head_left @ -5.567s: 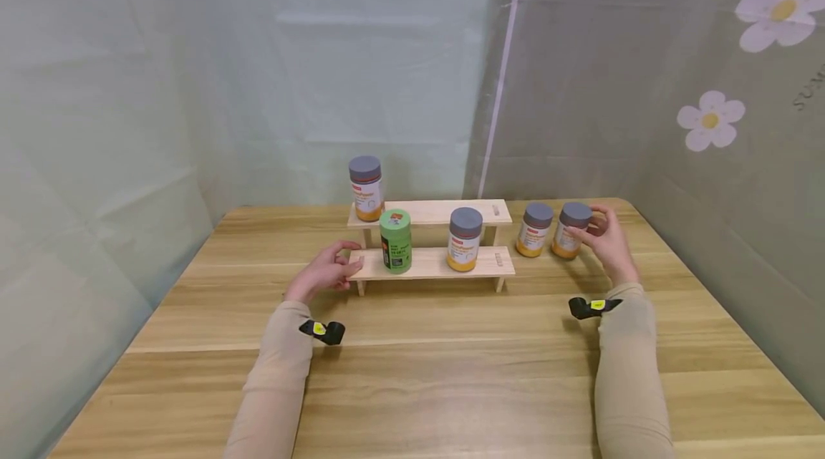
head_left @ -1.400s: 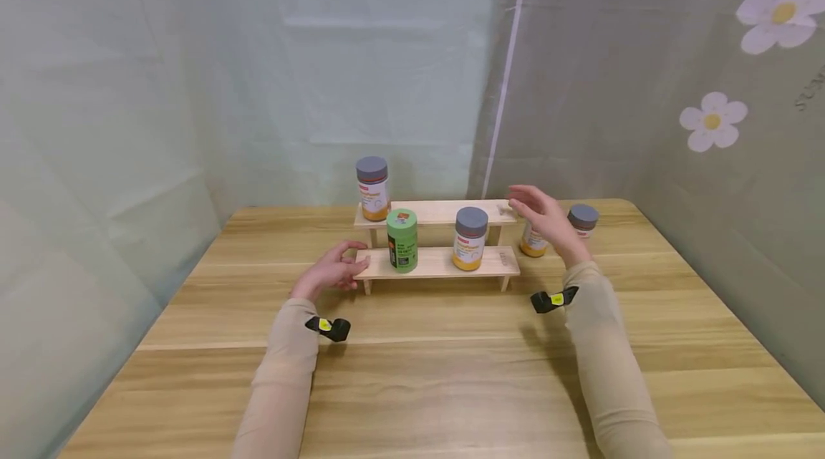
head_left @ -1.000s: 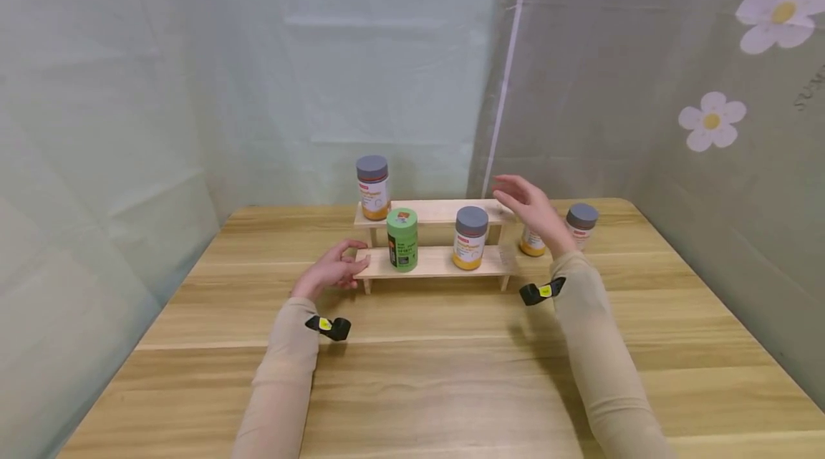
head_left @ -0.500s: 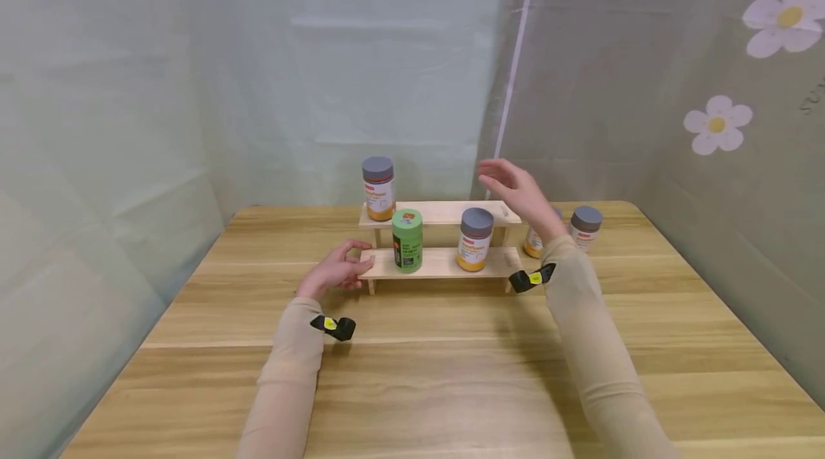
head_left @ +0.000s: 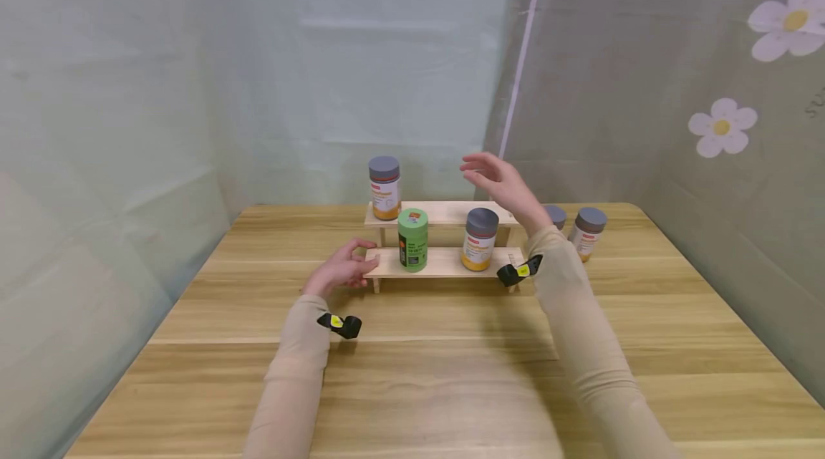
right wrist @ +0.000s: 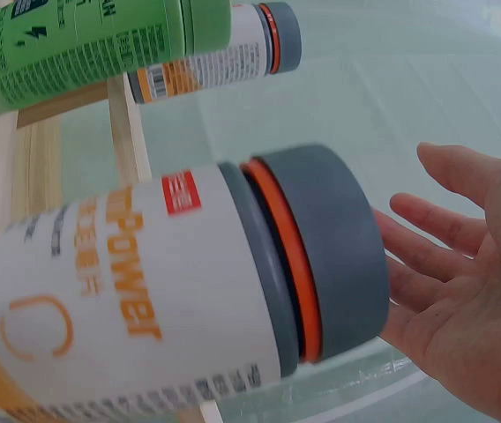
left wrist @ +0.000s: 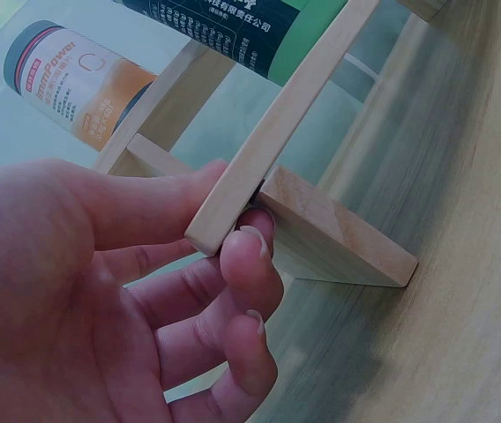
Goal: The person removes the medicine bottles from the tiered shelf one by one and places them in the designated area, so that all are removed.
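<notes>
A two-step wooden display rack point(head_left: 445, 263) stands toward the back of the table. My left hand point(head_left: 338, 269) pinches the left end of its lower shelf, thumb on top and fingers beneath, as the left wrist view shows. My right hand point(head_left: 508, 187) hovers above the right part of the upper shelf, fingers loosely spread and holding nothing. On the lower shelf are a green jar point(head_left: 413, 240) and a grey-lidded supplement jar point(head_left: 480, 240), which looms large in the right wrist view. A like jar point(head_left: 384, 190) stands at the upper shelf's left end.
Two more grey-lidded jars stand on the table right of the rack: one point(head_left: 589, 233) in plain sight, the other point(head_left: 555, 215) mostly hidden behind my right forearm. A pale curtain point(head_left: 399, 72) hangs behind the wooden table point(head_left: 412, 373).
My right hand has left the rightmost jar, passing leftward and up to over the upper shelf. My left hand keeps its pinch on the lower shelf. The head view has shifted slightly.
</notes>
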`<state>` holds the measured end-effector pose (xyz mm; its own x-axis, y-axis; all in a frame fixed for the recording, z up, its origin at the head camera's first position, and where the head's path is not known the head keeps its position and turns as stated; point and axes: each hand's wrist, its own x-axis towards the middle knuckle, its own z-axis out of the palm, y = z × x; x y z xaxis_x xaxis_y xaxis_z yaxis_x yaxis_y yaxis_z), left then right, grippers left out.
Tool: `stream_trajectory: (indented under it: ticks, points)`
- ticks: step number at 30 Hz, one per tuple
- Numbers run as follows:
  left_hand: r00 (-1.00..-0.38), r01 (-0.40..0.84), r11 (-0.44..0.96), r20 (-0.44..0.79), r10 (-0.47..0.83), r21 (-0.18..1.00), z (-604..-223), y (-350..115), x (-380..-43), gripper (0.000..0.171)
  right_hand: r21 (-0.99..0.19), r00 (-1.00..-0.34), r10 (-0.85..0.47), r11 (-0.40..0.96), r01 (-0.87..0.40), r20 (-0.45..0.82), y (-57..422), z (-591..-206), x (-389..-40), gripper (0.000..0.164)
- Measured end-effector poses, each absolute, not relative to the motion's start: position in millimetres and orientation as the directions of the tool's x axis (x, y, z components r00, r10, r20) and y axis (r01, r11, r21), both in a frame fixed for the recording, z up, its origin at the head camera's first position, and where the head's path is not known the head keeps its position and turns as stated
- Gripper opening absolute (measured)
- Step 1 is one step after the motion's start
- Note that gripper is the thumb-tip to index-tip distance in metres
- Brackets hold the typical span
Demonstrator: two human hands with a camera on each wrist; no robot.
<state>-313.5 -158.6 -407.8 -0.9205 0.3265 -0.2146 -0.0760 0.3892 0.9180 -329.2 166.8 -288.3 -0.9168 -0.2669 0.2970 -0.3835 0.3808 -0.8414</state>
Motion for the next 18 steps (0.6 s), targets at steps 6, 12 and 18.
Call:
stream_trajectory:
  ticks: [6, 12, 18]
  points:
    - [-0.918, -0.082, 0.392, -0.223, 0.328, 0.916, -407.9, -156.8, -314.8, 0.052, -0.849, -0.915, -0.277, 0.365, -0.381, 0.292, 159.4, -285.7, -328.5, 0.045]
    - [-0.918, -0.06, 0.382, -0.202, 0.341, 0.922, -405.9, -155.6, -314.6, 0.054, -0.848, -0.911, -0.292, 0.362, -0.387, 0.291, 149.3, -281.4, -328.5, 0.047]
    - [-0.915, -0.067, 0.378, -0.208, 0.345, 0.923, -403.1, -152.9, -312.8, 0.053, -0.85, -0.908, -0.308, 0.356, -0.388, 0.286, 139.8, -281.3, -331.1, 0.044]
